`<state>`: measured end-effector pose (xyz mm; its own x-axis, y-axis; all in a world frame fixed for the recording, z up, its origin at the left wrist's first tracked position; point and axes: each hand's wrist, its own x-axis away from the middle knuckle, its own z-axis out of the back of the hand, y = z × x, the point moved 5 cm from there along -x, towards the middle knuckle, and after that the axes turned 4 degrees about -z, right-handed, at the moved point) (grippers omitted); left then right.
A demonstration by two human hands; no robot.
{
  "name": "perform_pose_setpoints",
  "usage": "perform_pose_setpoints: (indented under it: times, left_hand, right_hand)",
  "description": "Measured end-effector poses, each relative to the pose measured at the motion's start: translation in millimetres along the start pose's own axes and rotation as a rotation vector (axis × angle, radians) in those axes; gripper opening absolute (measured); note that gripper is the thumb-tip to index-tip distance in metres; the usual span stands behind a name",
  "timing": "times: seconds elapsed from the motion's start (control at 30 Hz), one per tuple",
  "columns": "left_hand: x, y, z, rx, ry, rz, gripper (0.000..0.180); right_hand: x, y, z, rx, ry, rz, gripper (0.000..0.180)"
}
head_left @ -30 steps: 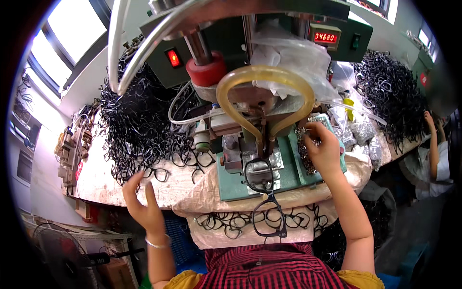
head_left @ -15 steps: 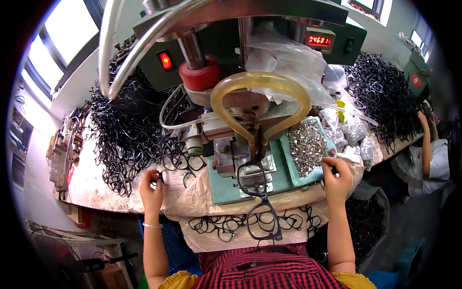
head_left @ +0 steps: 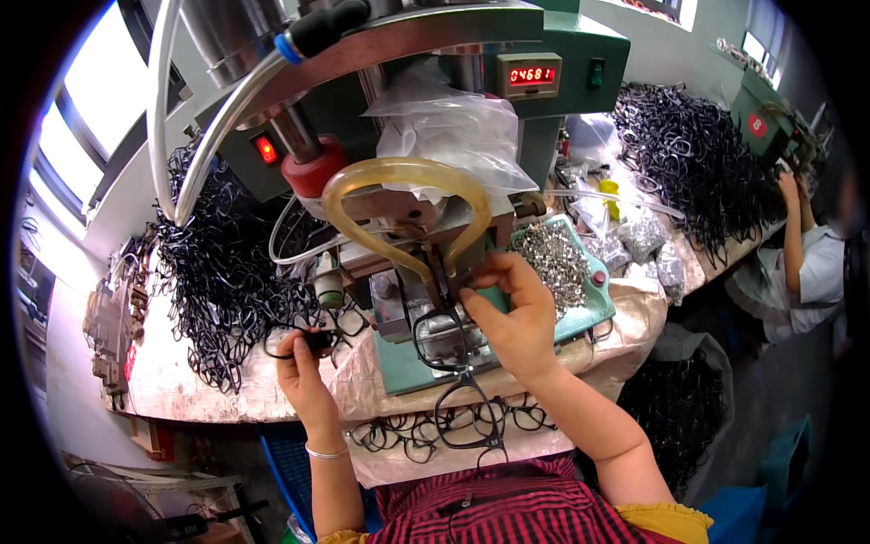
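Black eyeglass frame (head_left: 441, 328) pinched by right hand (head_left: 509, 313); left hand (head_left: 304, 363) grips another frame (head_left: 292, 343).

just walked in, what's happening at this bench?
A person sits at a green press working on black eyeglass frames. The right hand is at the fixture, fingers on a frame seated under the tool, beside a tray of small metal parts. The left hand holds another frame by the big frame pile. More frames lie at the bench edge.

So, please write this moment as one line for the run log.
left hand: holds black frame | right hand: at frame on machine jig | tray of metal parts: beside
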<state>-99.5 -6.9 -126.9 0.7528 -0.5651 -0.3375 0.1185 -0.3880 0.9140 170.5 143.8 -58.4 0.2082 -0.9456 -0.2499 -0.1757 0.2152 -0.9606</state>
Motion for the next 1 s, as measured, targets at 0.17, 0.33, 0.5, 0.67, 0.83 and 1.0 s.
perform_pose_setpoints:
  times: [0.17,0.33,0.5,0.67,0.83,1.0]
  left_hand:
    - [-14,132,-82,0.097,-0.329,-0.606,0.017]
    - [-15,159,-118,-0.060,-0.453,-0.692,0.014]
    - [25,144,-127,-0.296,-0.658,-0.808,0.007]
    - [47,113,-149,-0.411,-0.878,-0.887,0.021]
    - [50,111,-153,-0.425,-0.907,-0.885,0.019]
    - [62,109,-143,-0.530,-0.886,-0.900,0.025]
  right_hand:
    - [-2,-4,-9,-0.238,-0.126,-0.144,0.046]
    - [6,-19,-16,-0.357,-0.124,-0.230,0.051]
    - [12,-35,6,0.032,-0.250,-0.063,0.054]
    - [-17,8,102,0.472,0.379,0.141,0.029]
    - [-27,34,75,0.784,0.062,0.431,0.014]
    - [-61,84,8,1.236,-0.326,0.598,0.005]
